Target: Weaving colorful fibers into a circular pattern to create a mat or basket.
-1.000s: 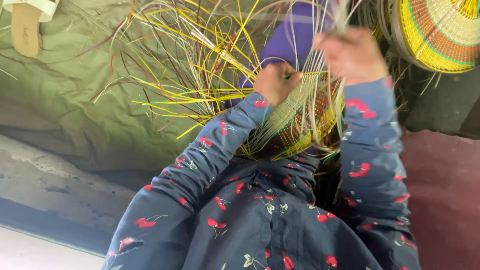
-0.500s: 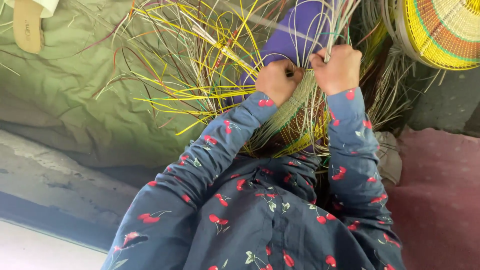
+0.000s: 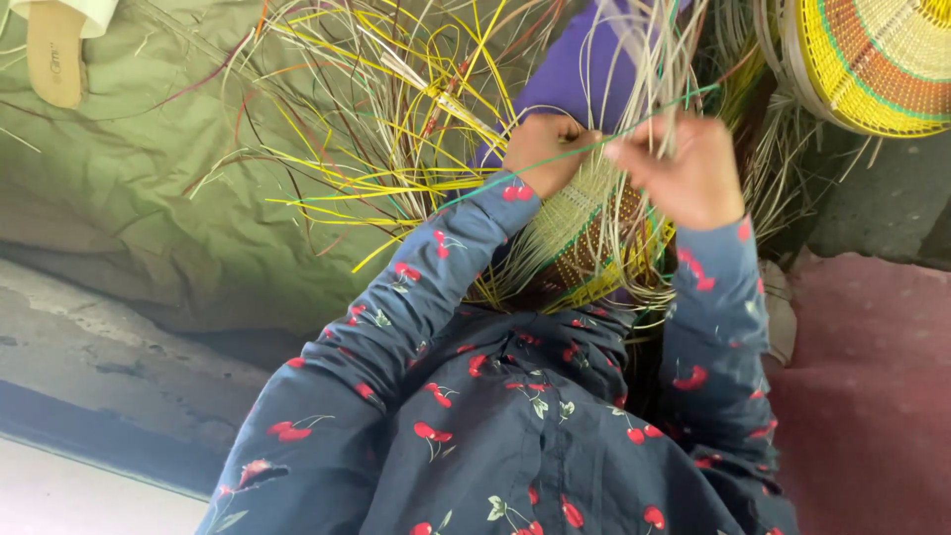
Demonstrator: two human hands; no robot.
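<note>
Two hands working here, one half-woven basket [image 3: 594,248] btwn them, sitting in the lap w/ its yellow-and-brown wall facing up. Left hand [image 3: 543,154] is curling tight on the basket's top edge, fingers closed round the weave and a few pale strands; grip narrow, clamped on the rim. Right hand [image 3: 688,168] is hovering just right of it, thumb and fingers pinching one thin green strand [image 3: 555,161]; grip narrow too, holding that strand and touching the pale uprights.

Green strand is running from the right-hand pinch out to the left and downward, passing over the left hand's knuckles toward the left sleeve [image 3: 396,297]. Long axis near-horizontal, tilted down at the left end. Looks taut, nearly straight.

Pale uprights [image 3: 649,59] are fanning up from the basket rim, btwn and behind both hands; too many to count. Loose yellow strands [image 3: 396,149], w/ some red and green mixed in, are spraying out left of the left hand over one crumpled green cloth [image 3: 149,198].

One finished woven piece [image 3: 872,59], yellow, orange and green rings, is sitting top right, well apart from the hands. One sandal [image 3: 54,54] top left on the cloth. One purple cloth patch [image 3: 584,69] behind the hands. Reddish mat [image 3: 872,396] at right.
</note>
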